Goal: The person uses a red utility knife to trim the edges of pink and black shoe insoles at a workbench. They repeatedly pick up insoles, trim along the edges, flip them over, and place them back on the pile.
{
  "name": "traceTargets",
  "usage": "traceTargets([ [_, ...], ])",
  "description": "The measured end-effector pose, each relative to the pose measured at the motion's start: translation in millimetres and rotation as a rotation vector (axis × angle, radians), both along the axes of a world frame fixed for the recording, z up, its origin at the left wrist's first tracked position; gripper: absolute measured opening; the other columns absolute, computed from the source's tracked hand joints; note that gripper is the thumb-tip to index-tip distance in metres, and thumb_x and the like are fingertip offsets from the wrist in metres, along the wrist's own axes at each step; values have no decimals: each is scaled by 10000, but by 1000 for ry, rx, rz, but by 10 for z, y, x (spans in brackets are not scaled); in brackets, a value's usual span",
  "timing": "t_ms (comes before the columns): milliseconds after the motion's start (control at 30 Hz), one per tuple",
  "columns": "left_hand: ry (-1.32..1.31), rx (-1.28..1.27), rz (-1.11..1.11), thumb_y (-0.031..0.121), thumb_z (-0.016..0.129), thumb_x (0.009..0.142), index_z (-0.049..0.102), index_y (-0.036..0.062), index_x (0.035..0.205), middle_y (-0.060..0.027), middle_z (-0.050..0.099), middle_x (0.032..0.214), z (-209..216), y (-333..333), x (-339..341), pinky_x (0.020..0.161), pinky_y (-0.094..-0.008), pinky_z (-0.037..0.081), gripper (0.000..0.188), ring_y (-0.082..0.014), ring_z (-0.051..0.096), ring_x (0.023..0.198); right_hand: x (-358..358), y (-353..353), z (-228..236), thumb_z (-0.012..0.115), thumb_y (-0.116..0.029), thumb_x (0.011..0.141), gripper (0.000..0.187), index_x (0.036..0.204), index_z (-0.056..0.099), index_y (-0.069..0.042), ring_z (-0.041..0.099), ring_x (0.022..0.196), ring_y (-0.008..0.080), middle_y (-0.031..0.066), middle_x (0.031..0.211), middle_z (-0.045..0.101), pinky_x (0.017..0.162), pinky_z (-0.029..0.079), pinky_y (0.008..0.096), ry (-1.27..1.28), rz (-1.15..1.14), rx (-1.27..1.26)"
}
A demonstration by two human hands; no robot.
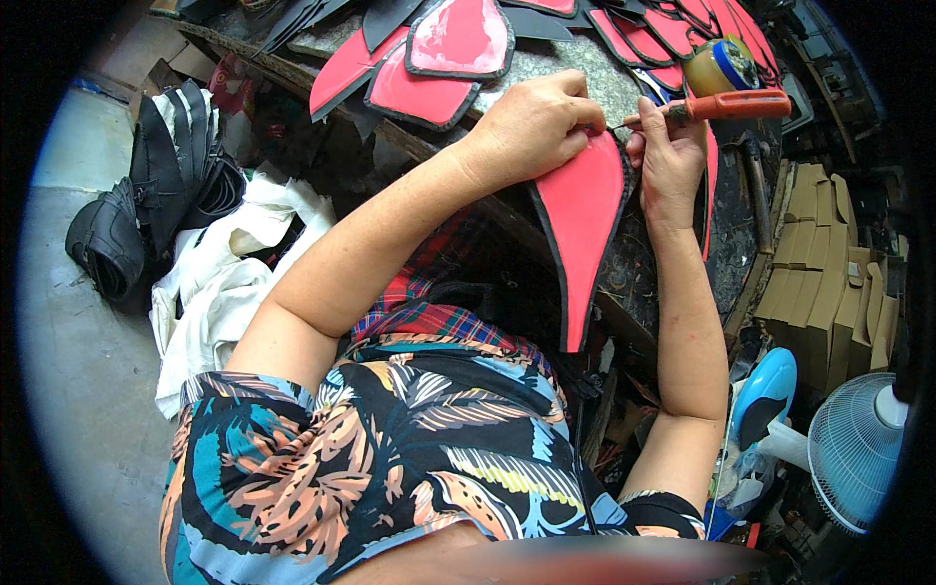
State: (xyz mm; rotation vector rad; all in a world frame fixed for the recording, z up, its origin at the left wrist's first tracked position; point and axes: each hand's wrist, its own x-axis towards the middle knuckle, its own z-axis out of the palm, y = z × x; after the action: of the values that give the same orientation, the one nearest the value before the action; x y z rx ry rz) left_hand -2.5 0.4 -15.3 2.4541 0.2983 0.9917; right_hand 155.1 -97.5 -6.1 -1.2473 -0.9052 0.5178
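Observation:
My left hand (541, 127) is closed on the rounded upper edge of a teardrop-shaped pink piece (583, 214) with a black border, fingertips pinching it. The piece hangs over the bench's near edge, its narrow end pointing down toward me. My right hand (673, 171) is closed round a red-handled tool (736, 104) with a thin shaft. Its handle sticks out to the right, and the narrow tip reaches left to the piece's upper edge, close to my left fingertips. My fingers partly hide the shaft, so I cannot tell its exact kind.
Several black-edged pink pieces (460, 37) lie across the far side of the bench. A yellowish jar with a blue band (720, 66) stands behind the tool. A dark hammer-like tool (756, 190) lies at right. Cardboard boxes (809, 253) and a fan (858, 444) stand beyond; white cloth (229, 263) lies left.

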Motion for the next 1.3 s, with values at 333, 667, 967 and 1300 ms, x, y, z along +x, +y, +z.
traceTargets([
  [333, -9, 9, -6, 36, 622, 768, 710, 78, 928, -117, 602, 902, -2, 5, 4, 751, -383, 540, 188, -291, 645, 819, -50, -6, -28, 706, -103, 914, 266, 999, 456, -76, 551, 520, 53, 19, 749, 592, 411, 415, 184, -150, -13, 1],
  [667, -38, 40, 29, 63, 635, 768, 692, 110, 965, -126, 587, 888, 10, -21, 30, 742, -415, 531, 211, -325, 633, 821, 41, 9, 22, 665, -161, 949, 223, 982, 455, -93, 568, 511, 70, 57, 758, 635, 406, 407, 185, 78, 19, 16],
  [967, 35, 94, 20, 89, 649, 787, 708, 128, 968, -126, 586, 900, 35, -22, 39, 747, -414, 529, 194, -324, 632, 834, 44, 11, -6, 657, -161, 954, 213, 987, 462, -84, 574, 517, 74, 63, 771, 636, 410, 418, 187, 19, 14, -10],
  [1300, 30, 48, 42, 76, 608, 799, 678, 60, 949, -157, 596, 924, 15, -15, 58, 779, -425, 527, 166, -348, 632, 859, 43, 4, 8, 651, -136, 952, 201, 986, 459, -90, 581, 522, 78, 72, 782, 644, 410, 430, 187, 54, 15, 0],
])
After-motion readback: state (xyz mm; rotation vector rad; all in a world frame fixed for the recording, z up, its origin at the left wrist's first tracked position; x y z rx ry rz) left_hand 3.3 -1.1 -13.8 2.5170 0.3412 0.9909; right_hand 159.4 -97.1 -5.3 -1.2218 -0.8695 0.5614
